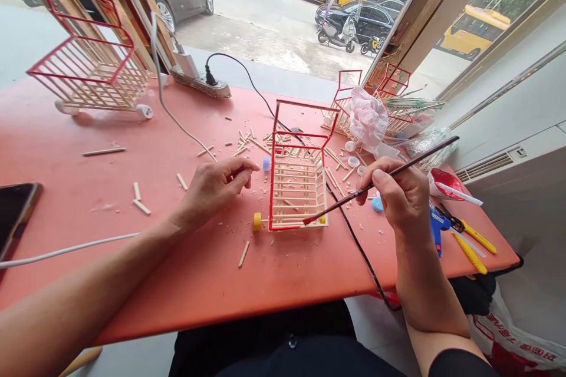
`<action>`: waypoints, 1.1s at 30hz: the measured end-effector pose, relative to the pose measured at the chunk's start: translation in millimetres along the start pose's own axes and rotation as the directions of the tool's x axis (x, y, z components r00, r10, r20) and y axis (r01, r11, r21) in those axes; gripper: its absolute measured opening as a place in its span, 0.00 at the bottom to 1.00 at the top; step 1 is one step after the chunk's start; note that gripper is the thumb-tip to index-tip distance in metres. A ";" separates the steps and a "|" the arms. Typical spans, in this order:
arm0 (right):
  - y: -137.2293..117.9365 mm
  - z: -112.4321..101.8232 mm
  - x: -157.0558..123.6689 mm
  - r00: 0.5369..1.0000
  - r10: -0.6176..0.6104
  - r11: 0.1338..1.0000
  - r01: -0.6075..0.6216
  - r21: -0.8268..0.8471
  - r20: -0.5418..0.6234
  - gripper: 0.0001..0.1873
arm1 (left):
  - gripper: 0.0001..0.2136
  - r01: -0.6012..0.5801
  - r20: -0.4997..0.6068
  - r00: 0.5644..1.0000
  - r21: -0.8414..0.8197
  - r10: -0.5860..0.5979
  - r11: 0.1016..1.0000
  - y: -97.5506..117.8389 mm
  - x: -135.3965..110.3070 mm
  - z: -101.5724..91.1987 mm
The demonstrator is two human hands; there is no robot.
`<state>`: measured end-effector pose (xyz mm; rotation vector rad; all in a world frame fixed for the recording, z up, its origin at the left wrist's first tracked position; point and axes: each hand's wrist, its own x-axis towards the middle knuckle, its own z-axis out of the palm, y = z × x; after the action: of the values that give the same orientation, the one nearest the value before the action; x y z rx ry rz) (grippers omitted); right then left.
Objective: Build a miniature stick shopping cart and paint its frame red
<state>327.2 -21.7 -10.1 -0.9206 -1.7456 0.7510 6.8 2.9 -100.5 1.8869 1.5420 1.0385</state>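
A small shopping cart made of thin wooden sticks stands in the middle of the table, its handle frame and part of its rim painted red. My right hand grips a dark, slim paintbrush. The brush's red tip touches or hovers just over the cart's near rim, where a red stretch shows on the left part. Left of the cart, my left hand rests with curled fingers, thumb against forefinger, and nothing shows between them. A yellow cap wheel juts from the cart's near left corner; a bluish one sits farther back.
Another red-rimmed stick cart stands back left. Crumpled pink plastic lies among more carts at back right. A red paint cup, blue glue gun and yellow-handled pliers are at right. A black cable crosses the table; stick offcuts lie about.
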 end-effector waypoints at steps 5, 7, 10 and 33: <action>-1.0 6.8 -4.3 0.999 -0.006 1.000 0.005 0.029 0.035 0.14 | 0.17 -0.013 -0.015 1.000 0.018 0.013 1.000 -0.7 -0.4 1.7; -0.1 6.1 -4.0 1.000 0.005 1.000 -0.005 0.004 0.027 0.14 | 0.17 -0.021 -0.025 0.999 0.025 0.022 0.999 -0.7 0.3 1.4; 1.4 0.6 -1.5 1.000 0.017 1.000 -0.018 -0.020 -0.005 0.14 | 0.16 -0.030 -0.040 0.999 0.053 0.032 0.998 -1.4 2.0 -0.4; -4.8 -5.1 0.7 0.997 -0.019 0.999 0.016 -0.048 -0.075 0.15 | 0.15 -0.048 -0.042 0.998 0.055 0.051 0.997 -3.1 2.5 -2.6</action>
<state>330.7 -23.2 -4.2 -0.9522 -1.7093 0.6582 3.0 5.9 -100.8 1.9601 1.5692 1.0757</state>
